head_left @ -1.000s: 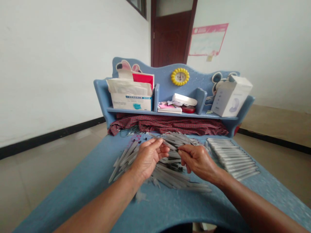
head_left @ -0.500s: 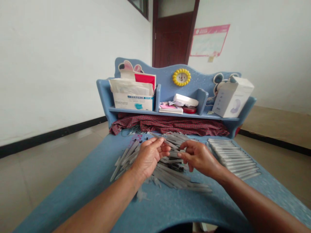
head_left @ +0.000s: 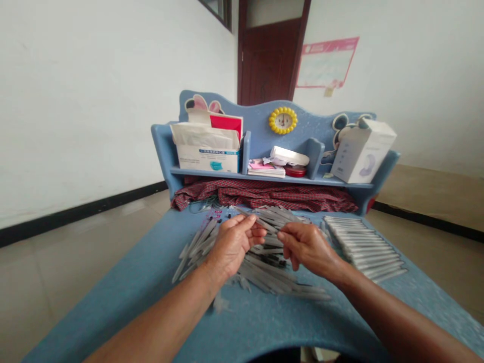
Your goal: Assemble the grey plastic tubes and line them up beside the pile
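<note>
On the blue bench (head_left: 147, 282), slim grey plastic pens (head_left: 264, 276) are lying scattered; your left hand (head_left: 232, 244) is pinching one translucent grey pen (head_left: 266, 225), your right hand (head_left: 310, 247) its end.

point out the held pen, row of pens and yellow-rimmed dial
Held pen (head_left: 266, 225): head view, on its exposed barrel.
Row of pens (head_left: 366, 248): head view, middle of the row.
Yellow-rimmed dial (head_left: 283, 121): head view, centre of its face.

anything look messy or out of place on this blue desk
Yes, mildly: the loose pens lie heaped at mixed angles, unlike the neat row of pens at right, and the checked cloth behind is bunched.
</note>
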The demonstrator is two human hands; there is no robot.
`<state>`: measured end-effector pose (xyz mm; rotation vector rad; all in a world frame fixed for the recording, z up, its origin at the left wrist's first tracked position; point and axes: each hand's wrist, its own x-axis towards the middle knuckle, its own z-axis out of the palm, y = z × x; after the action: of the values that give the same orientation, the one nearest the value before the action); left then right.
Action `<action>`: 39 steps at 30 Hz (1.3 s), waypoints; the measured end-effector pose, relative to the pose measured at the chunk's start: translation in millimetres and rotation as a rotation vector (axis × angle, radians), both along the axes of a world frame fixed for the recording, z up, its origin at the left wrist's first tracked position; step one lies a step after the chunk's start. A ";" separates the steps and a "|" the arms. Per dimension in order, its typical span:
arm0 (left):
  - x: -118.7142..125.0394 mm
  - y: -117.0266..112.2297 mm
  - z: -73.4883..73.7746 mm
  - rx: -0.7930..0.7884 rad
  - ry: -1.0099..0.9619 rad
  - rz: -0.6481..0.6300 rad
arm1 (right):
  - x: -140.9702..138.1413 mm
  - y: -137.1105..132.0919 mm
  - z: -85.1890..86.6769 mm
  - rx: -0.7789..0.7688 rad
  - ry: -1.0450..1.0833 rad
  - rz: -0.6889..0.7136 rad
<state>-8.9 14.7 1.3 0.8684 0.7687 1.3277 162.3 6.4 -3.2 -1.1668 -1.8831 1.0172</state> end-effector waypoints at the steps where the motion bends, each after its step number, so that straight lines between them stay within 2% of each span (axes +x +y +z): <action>1: 0.0 -0.1 0.1 0.000 -0.001 -0.001 | -0.1 -0.1 -0.5 -0.016 -0.008 0.032; 3: -0.1 -0.1 -0.1 0.002 -0.003 -0.002 | -0.1 -0.3 -0.9 -0.033 -0.013 0.053; 7: -0.1 0.3 -1.0 0.004 -0.002 -0.007 | -0.9 -1.3 0.8 -0.027 0.032 -0.021; 11: 0.0 0.4 -1.6 0.011 -0.010 -0.012 | -1.5 -2.2 2.5 -0.080 0.015 0.046; 16: -0.1 0.6 -2.2 0.014 -0.011 -0.019 | -1.1 -1.6 1.0 -0.083 0.071 0.004; 20: 0.1 1.0 -2.7 0.025 -0.007 -0.025 | -0.5 -2.5 1.0 -0.166 0.065 0.078; 24: 0.5 0.8 -2.4 0.022 -0.011 -0.037 | -0.4 -3.5 2.2 -0.127 0.108 0.012; 29: 0.9 0.8 -2.4 0.033 -0.008 -0.061 | 0.2 -3.2 4.6 -0.302 0.216 0.103; 34: 1.2 1.2 -3.9 0.045 -0.019 -0.081 | 0.2 -2.8 5.9 -0.267 0.246 0.064; 39: 1.0 1.0 -1.8 0.044 -0.049 -0.124 | 2.7 -0.8 6.0 -0.395 0.370 0.161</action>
<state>-7.8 15.8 -0.5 0.9011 0.6394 1.2548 164.9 5.7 2.8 -0.9592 -1.5397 1.6282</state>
